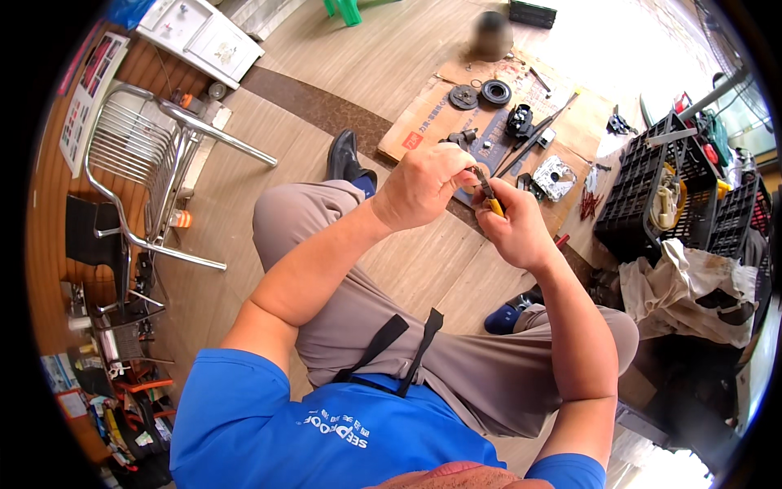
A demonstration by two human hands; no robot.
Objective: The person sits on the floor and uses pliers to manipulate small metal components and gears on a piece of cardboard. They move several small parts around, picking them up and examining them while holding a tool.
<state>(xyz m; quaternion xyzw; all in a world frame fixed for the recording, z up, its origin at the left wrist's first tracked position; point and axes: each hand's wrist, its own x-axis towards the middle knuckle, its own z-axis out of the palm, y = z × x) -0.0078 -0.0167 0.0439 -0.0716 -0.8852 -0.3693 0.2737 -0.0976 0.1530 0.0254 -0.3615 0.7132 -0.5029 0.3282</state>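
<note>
My right hand (509, 220) is closed around yellow-handled pliers (494, 204), whose metal head points up and left. My left hand (423, 179) pinches at the jaws, on something small that I cannot make out. Beyond both hands lies a flattened cardboard sheet (419, 122) holding black ring-shaped parts (496, 92), a round grey disc (463, 96), a black mechanical part (519, 121), long dark rods (544, 121) and a silver housing (555, 178).
Black plastic crates (643, 179) with tools and cloth (684, 289) stand at the right. A chrome chair (138, 163), a white cabinet (195, 37) and piled tools (130, 391) line the left. My shoes (346, 159) are on the wooden floor (297, 122).
</note>
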